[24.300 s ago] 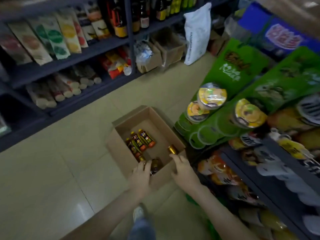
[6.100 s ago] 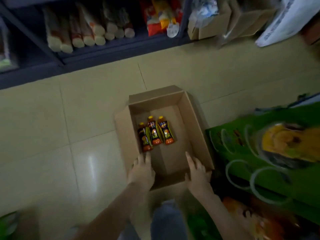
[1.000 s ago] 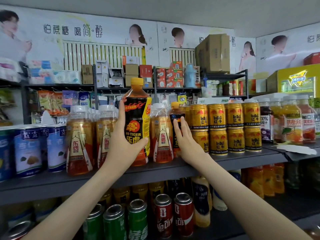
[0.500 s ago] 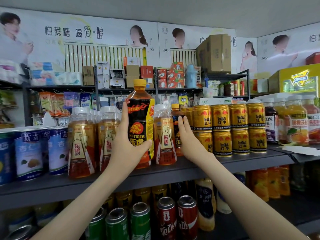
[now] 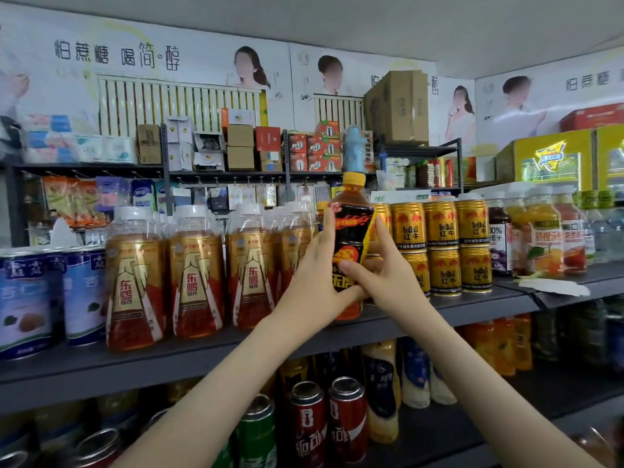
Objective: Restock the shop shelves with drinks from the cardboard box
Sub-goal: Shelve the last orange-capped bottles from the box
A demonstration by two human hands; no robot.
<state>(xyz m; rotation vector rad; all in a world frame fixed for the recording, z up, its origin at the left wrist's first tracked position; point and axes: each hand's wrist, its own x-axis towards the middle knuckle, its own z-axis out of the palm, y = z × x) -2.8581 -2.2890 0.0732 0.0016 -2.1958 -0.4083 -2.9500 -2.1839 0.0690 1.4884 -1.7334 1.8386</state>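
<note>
My left hand [image 5: 315, 282] wraps the left side of the black-and-orange plastic drink bottle with yellow cap [image 5: 353, 231]; my right hand [image 5: 388, 278] clasps its front and right, so both grips are closed on it. The bottle stands upright at the front edge of the grey metal shelf [image 5: 472, 307], between the gold-label tea bottles [image 5: 196, 275] and the stacked gold cans [image 5: 442, 248]. Slot lies straight back, I reckon.
</note>
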